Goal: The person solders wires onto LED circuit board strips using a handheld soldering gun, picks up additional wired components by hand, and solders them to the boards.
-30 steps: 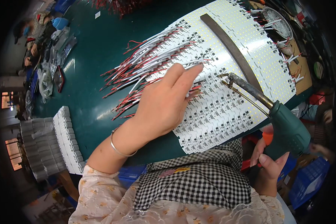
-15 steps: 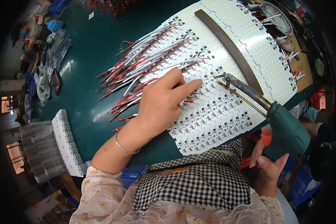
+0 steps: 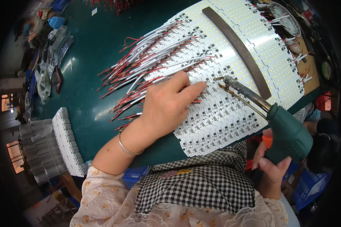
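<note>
White flat circuit boards with rows of yellow dots and black components [image 3: 225, 113]: laid edge to edge in a broad sheet on the dark green desk [image 3: 94, 89], in front of the person. Thin white-sleeved wires with red ends [image 3: 149, 60] lie in bunches across the sheet's left part, reaching past its edge. Left hand [image 3: 166, 106]: over the boards, thumb and index finger bent down among the wires; whether they pinch a wire cannot be told. Right hand [image 3: 272, 170]: well apart from the left, closed around the handle of a dark green pistol-shaped soldering gun [image 3: 290, 132]. Gun tip just beside the left index fingertip; contact with board not discernible. Dark brown curved flat bar [image 3: 236, 47] lies across the sheet, beyond the tip.
</note>
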Demonstrator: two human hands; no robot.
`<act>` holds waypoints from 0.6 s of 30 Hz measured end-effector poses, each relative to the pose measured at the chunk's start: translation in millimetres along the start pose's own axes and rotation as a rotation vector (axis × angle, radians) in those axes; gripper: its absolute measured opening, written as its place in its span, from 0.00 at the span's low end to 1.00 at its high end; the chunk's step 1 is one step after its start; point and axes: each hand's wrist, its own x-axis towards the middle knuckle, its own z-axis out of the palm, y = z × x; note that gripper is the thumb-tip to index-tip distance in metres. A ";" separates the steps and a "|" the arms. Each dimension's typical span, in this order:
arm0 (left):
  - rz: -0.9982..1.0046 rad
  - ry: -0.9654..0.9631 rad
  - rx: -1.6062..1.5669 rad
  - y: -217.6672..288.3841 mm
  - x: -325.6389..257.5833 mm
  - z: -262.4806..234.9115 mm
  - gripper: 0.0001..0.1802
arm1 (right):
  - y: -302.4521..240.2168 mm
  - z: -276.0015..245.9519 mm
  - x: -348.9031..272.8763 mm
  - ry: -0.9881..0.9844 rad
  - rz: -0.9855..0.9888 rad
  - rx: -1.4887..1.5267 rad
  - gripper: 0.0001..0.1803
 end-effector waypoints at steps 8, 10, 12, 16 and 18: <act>-0.080 -0.003 -0.069 0.6 1.3 3.5 0.27 | 3.0 -1.1 2.7 -0.065 -0.050 -0.031 0.35; -0.094 0.006 -0.084 1.6 1.0 5.0 0.27 | 2.8 0.0 3.2 -0.057 -0.046 -0.031 0.35; -0.104 -0.010 -0.030 4.7 1.0 4.7 0.27 | 3.2 0.2 4.3 -0.048 -0.042 -0.031 0.36; -0.045 0.028 0.028 6.8 -0.3 3.8 0.27 | 3.6 1.0 5.7 -0.074 -0.046 -0.049 0.36; -0.034 0.016 0.028 7.5 0.6 3.7 0.27 | 4.0 1.3 6.0 -0.073 -0.040 -0.058 0.35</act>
